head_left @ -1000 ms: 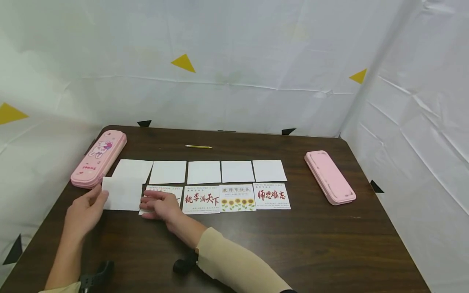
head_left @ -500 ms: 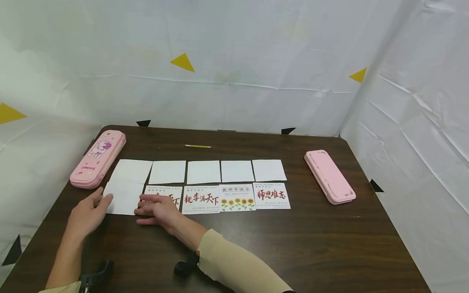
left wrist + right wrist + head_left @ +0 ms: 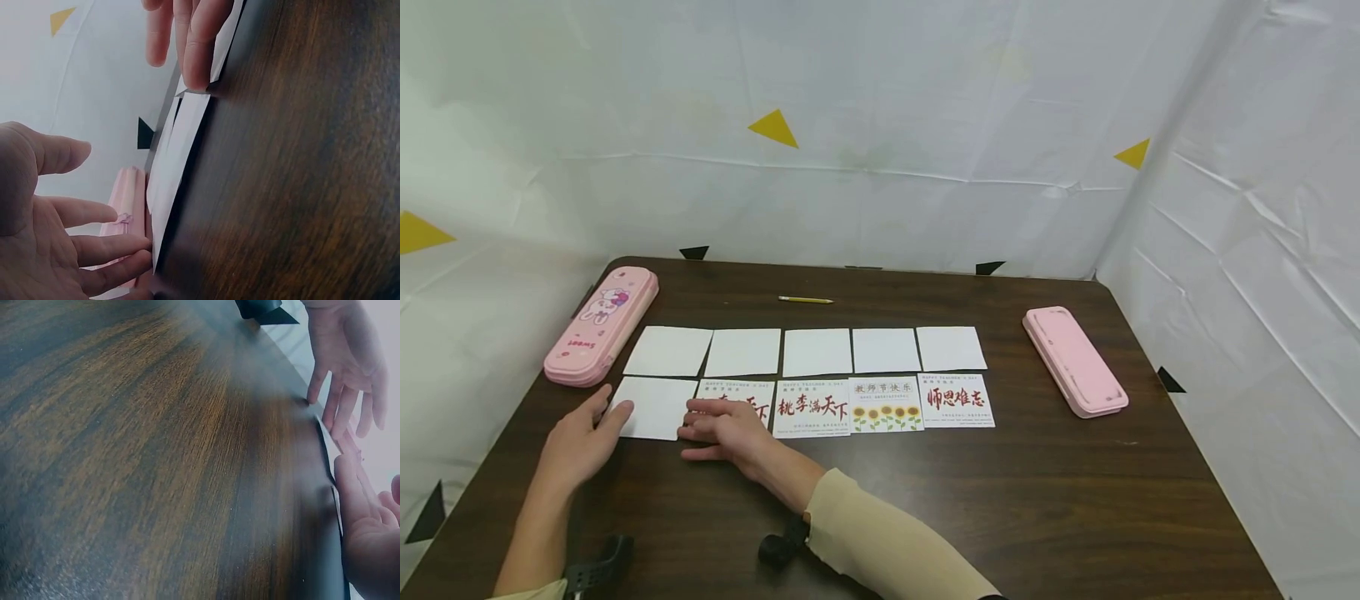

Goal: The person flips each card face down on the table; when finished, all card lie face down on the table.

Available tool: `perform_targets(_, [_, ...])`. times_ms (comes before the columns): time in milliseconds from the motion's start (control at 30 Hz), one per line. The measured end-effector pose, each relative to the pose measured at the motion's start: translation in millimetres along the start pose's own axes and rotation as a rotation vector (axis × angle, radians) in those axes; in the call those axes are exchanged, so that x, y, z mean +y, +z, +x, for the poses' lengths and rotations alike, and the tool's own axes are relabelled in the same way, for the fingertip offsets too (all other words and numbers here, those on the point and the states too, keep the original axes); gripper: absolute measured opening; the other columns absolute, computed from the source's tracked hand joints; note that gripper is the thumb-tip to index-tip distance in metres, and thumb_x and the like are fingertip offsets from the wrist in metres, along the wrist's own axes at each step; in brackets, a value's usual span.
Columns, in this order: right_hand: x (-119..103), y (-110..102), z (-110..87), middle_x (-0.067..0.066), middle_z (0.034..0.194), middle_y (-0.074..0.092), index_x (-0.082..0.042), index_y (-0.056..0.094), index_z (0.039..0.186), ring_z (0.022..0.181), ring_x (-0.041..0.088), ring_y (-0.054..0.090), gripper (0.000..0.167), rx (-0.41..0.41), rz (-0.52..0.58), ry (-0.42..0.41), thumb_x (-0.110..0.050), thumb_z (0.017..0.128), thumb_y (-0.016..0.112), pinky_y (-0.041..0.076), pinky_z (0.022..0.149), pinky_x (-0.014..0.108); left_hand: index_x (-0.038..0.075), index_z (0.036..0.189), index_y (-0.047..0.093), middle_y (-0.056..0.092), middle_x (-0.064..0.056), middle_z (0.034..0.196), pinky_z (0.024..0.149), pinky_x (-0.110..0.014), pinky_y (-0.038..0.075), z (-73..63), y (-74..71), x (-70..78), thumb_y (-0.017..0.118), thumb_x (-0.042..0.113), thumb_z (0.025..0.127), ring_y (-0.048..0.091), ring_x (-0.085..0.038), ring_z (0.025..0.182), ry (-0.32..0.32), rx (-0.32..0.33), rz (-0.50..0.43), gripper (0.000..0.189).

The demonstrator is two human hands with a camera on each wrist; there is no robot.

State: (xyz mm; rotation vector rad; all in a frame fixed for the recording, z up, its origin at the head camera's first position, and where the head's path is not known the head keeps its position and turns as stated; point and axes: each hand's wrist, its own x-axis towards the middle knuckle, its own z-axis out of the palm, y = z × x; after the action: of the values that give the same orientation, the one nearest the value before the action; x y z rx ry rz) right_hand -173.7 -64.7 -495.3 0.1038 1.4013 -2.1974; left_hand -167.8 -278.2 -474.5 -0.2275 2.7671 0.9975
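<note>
**Likely light, best taken by its edges**

The blank white card [image 3: 657, 408] lies at nine o'clock on the worktop [image 3: 1075, 500], between left hand [image 3: 577, 442] and right hand [image 3: 730, 430], both loosely extended, gripping nothing. Probably thin and bendy, it should slide easily; pinch opposite edges.

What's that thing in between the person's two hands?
A blank white card, the leftmost one in the nearer row, lies between the left hand and the right hand. The head view shows it.
</note>
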Motion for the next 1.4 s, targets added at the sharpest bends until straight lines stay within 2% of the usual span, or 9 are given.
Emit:
perform_targets(233, [-8.5, -10.8, -6.9, 0.022, 0.125, 0.063, 0.005, 0.059, 0.131, 0.113, 0.036, 0.062, 0.035, -0.065, -0.049, -0.026, 0.003, 0.097, 0.054, 0.052, 0.086, 0.052, -0.008, 0.152, 0.016, 0.023, -0.039, 0.147, 0.1, -0.074, 0.021, -1.2, 0.4, 0.0, 0.033, 0.05, 0.103, 0.022, -0.061, 0.132, 0.011, 0.005, -0.006, 0.077])
perform_targets(400, [-23.4, -37.9, -18.9, 0.022, 0.121, 0.065, 0.007, 0.059, 0.13, 0.108, 0.033, 0.066, 0.033, -0.05, -0.16, -0.11, 0.0, 0.098, 0.054, 0.054, 0.084, 0.048, -0.004, 0.153, 0.019, 0.029, -0.04, 0.145, 0.098, -0.074, 0.023, -4.9, 1.6, 4.5, 0.034, 0.048, 0.103, 0.026, -0.061, 0.13, 0.018, 0.04, -0.024, 0.073])
perform_targets(533, [-35.7, -61.4, -30.3, 0.025, 0.119, 0.065, 0.01, 0.058, 0.128, 0.106, 0.036, 0.066, 0.033, 0.015, -0.238, -0.155, 0.0, 0.097, 0.055, 0.055, 0.082, 0.047, -0.001, 0.151, 0.03, 0.042, -0.034, 0.142, 0.094, -0.071, 0.031, -13.3, 7.7, 17.3, 0.039, 0.037, 0.104, 0.039, -0.055, 0.126, 0.095, 0.133, -0.072, 0.061])
perform_targets(633, [-41.1, -73.8, -36.0, 0.026, 0.116, 0.066, 0.011, 0.059, 0.126, 0.105, 0.038, 0.066, 0.032, 0.072, -0.281, -0.162, 0.001, 0.096, 0.056, 0.056, 0.08, 0.046, 0.0, 0.148, 0.04, 0.052, -0.028, 0.136, 0.089, -0.065, 0.039, -20.1, 15.7, 31.2, 0.042, 0.027, 0.103, 0.051, -0.049, 0.118, 0.18, 0.162, -0.1, 0.052])
perform_targets(733, [-43.0, -80.9, -38.5, 0.026, 0.115, 0.066, 0.011, 0.059, 0.126, 0.105, 0.04, 0.065, 0.032, 0.092, -0.305, -0.152, 0.003, 0.095, 0.054, 0.057, 0.078, 0.045, 0.0, 0.144, 0.045, 0.058, -0.026, 0.13, 0.087, -0.06, 0.043, -23.7, 23.5, 43.6, 0.043, 0.021, 0.102, 0.056, -0.047, 0.113, 0.238, 0.133, -0.106, 0.047])
perform_targets(833, [-43.1, -84.5, -38.3, 0.026, 0.116, 0.066, 0.011, 0.059, 0.126, 0.105, 0.04, 0.065, 0.032, 0.095, -0.311, -0.134, 0.004, 0.095, 0.053, 0.058, 0.076, 0.043, -0.001, 0.142, 0.048, 0.061, -0.026, 0.125, 0.087, -0.058, 0.044, -24.7, 29.9, 51.4, 0.043, 0.017, 0.101, 0.058, -0.046, 0.111, 0.263, 0.086, -0.09, 0.045])
perform_targets(1033, [-41.0, -87.7, -35.6, 0.025, 0.115, 0.067, 0.01, 0.06, 0.125, 0.102, 0.038, 0.067, 0.03, 0.111, -0.318, -0.095, 0.001, 0.097, 0.054, 0.058, 0.074, 0.042, -0.004, 0.14, 0.048, 0.06, -0.028, 0.125, 0.088, -0.059, 0.044, -23.8, 36.1, 54.7, 0.043, 0.016, 0.101, 0.057, -0.046, 0.111, 0.247, 0.012, -0.076, 0.044])
perform_targets(1233, [-41.2, -88.4, -34.9, 0.024, 0.115, 0.067, 0.011, 0.061, 0.124, 0.101, 0.037, 0.068, 0.03, 0.112, -0.314, -0.083, -0.001, 0.097, 0.056, 0.059, 0.074, 0.042, -0.005, 0.14, 0.048, 0.061, -0.026, 0.125, 0.089, -0.057, 0.044, -20.2, 38.7, 55.2, 0.043, 0.016, 0.1, 0.058, -0.044, 0.11, 0.236, 0.004, -0.088, 0.045])
perform_targets(1400, [-42.8, -87.9, -36.3, 0.024, 0.115, 0.067, 0.011, 0.061, 0.124, 0.102, 0.037, 0.067, 0.03, 0.111, -0.32, -0.081, -0.001, 0.097, 0.055, 0.058, 0.074, 0.042, -0.005, 0.14, 0.048, 0.061, -0.026, 0.124, 0.086, -0.055, 0.044, -17.4, 40.5, 55.7, 0.043, 0.02, 0.101, 0.059, -0.041, 0.109, 0.202, -0.008, -0.086, 0.046])
